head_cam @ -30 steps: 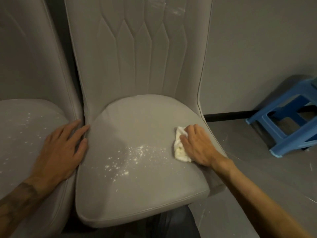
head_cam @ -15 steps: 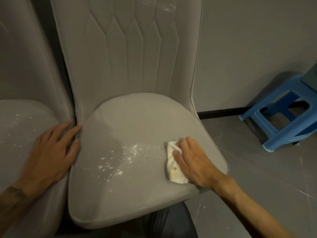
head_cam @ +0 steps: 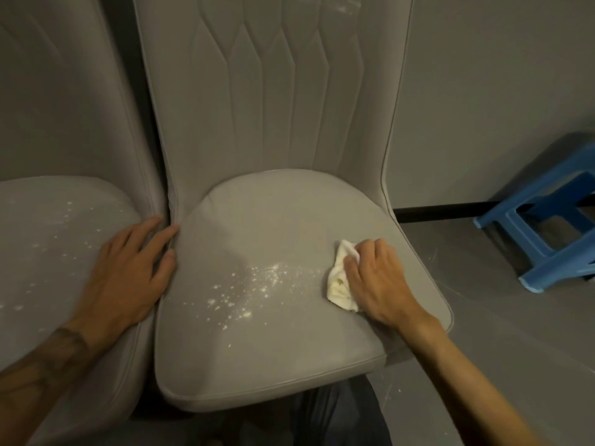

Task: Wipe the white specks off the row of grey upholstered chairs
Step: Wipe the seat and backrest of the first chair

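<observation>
Grey wall and floor back the grey chair seat (head_cam: 289,355). Right hand (head_cam: 376,278) presses a white cloth (head_cam: 338,284) flat on it; the white specks (head_cam: 254,284) lie just leftward, toward the left hand (head_cam: 128,275), spread open on the neighbouring seat's edge.

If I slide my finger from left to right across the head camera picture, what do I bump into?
Left chair's speckled seat → left hand → white specks on the middle seat → cloth → right hand → blue stool.
</observation>
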Demonstrator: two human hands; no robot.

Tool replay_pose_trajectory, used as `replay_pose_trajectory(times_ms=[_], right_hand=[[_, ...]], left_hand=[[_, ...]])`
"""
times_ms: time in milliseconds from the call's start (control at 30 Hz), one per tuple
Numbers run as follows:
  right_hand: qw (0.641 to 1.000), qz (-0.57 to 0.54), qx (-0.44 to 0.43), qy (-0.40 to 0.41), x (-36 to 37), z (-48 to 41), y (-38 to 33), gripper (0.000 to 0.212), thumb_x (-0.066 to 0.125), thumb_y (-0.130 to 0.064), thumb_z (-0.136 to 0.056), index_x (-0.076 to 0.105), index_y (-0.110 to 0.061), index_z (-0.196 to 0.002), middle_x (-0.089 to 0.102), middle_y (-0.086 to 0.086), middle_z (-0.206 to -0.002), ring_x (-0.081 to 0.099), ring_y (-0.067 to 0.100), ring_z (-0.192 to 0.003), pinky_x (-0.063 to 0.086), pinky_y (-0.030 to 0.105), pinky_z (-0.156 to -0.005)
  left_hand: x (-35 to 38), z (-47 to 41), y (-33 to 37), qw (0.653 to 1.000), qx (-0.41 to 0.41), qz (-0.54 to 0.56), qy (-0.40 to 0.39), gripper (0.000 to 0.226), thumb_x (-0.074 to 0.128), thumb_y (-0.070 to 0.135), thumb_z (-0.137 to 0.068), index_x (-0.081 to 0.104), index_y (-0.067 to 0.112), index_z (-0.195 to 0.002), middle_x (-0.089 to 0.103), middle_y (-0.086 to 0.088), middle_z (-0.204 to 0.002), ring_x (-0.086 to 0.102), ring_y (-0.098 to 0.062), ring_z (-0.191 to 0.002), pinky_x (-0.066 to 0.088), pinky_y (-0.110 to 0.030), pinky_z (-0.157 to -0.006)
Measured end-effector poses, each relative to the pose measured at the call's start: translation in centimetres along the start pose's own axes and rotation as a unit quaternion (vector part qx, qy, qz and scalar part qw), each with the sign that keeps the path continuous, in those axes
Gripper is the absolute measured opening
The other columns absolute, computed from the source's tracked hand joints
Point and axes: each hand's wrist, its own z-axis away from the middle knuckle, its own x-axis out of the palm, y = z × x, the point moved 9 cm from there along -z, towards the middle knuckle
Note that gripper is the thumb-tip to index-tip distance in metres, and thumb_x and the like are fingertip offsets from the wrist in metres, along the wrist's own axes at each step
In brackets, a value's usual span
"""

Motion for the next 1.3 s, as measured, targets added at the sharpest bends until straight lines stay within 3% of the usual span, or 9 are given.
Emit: replay_pose_trajectory(times_ms=[167,233,400,633,800,933,1033,1200,1300], right_hand=[[0.989,-0.072,-0.129,-0.001,1.4,2.9,-8.8,0.029,0.021,-0.039,-0.105,0.044,-0.020,-0.104,0.043,-0.001,-0.103,0.039,0.018,-0.090,0.042,0.037,-0.084],[0.984,-0.079,-0.161,-0.014,1.3,3.1,-8.6,0.026,0.023,-0.041,-0.105,0.042,-0.023,-0.105,0.041,-0.004,-0.104,0.039,0.015,-0.090,0.042,0.035,-0.085],[0.999,0.009,-0.026,-0.021,1.2,-2.7,-3.7,0.032,0.023,-0.035,-0.106,0.046,-0.015,-0.116,0.048,0.005,-0.115,0.044,0.023,-0.103,0.036,0.037,-0.095],[0.976,-0.071,-0.203,-0.017,2.1,1.6,-10.7,0.027,0.024,-0.038,-0.106,0.043,-0.019,-0.104,0.043,0.000,-0.104,0.040,0.019,-0.092,0.040,0.035,-0.087],[0.999,-0.027,-0.021,-0.027,2.2,-5.3,-6.3,0.039,0.016,-0.035,-0.106,0.045,-0.014,-0.120,0.047,0.007,-0.121,0.044,0.026,-0.108,0.034,0.038,-0.096],[0.984,-0.061,-0.164,0.000,3.1,-2.7,-13.7,0.031,0.029,-0.033,-0.105,0.050,-0.011,-0.106,0.051,0.011,-0.105,0.047,0.031,-0.097,0.039,0.042,-0.089],[0.966,-0.073,-0.248,-0.019,3.1,-0.7,-15.1,0.033,0.025,-0.038,-0.104,0.048,-0.014,-0.103,0.048,0.008,-0.103,0.046,0.028,-0.092,0.040,0.040,-0.086],[0.994,-0.006,-0.104,-0.026,3.0,-7.1,-10.8,0.037,0.020,-0.034,-0.106,0.047,-0.011,-0.117,0.050,0.010,-0.117,0.046,0.030,-0.107,0.034,0.040,-0.096],[0.985,-0.018,-0.172,-0.006,3.4,-5.0,-14.6,0.034,0.026,-0.034,-0.105,0.049,-0.011,-0.111,0.051,0.011,-0.111,0.046,0.031,-0.102,0.035,0.041,-0.093]], left_hand=[[-0.4,0.2,0.3,1.000,-0.006,0.006,-0.002,0.062,0.032,0.043,-0.099,0.057,0.012,-0.147,0.048,-0.017,-0.156,0.048,-0.042,-0.136,0.037,-0.055,-0.113],[-0.5,0.2,0.4,1.000,-0.007,0.007,-0.001,0.062,0.032,0.043,-0.099,0.058,0.012,-0.146,0.049,-0.017,-0.155,0.049,-0.043,-0.135,0.038,-0.055,-0.113],[-0.4,0.3,0.2,1.000,-0.007,0.006,-0.001,0.061,0.032,0.043,-0.100,0.058,0.013,-0.146,0.049,-0.016,-0.155,0.049,-0.041,-0.134,0.038,-0.054,-0.113],[0.0,0.2,-0.2,1.000,-0.006,0.006,-0.006,0.061,0.031,0.044,-0.100,0.056,0.015,-0.147,0.048,-0.014,-0.156,0.048,-0.040,-0.136,0.037,-0.054,-0.115],[0.0,0.2,-0.3,1.000,-0.010,0.006,-0.004,0.059,0.033,0.044,-0.101,0.057,0.016,-0.147,0.049,-0.014,-0.156,0.048,-0.039,-0.136,0.037,-0.052,-0.114],[0.1,0.2,-0.4,1.000,-0.010,0.001,-0.013,0.059,0.031,0.044,-0.101,0.055,0.018,-0.148,0.047,-0.012,-0.157,0.046,-0.037,-0.138,0.036,-0.051,-0.116],[0.0,0.3,-0.4,1.000,-0.010,0.001,-0.016,0.059,0.031,0.044,-0.101,0.054,0.018,-0.149,0.046,-0.012,-0.158,0.046,-0.037,-0.139,0.035,-0.050,-0.116],[-0.3,0.4,-0.3,1.000,-0.013,0.006,-0.014,0.058,0.033,0.043,-0.101,0.055,0.018,-0.149,0.046,-0.012,-0.158,0.046,-0.036,-0.138,0.035,-0.050,-0.115],[-0.2,0.4,-0.4,1.000,-0.016,0.005,-0.019,0.056,0.035,0.041,-0.101,0.053,0.019,-0.150,0.045,-0.010,-0.159,0.044,-0.035,-0.140,0.033,-0.048,-0.117]])
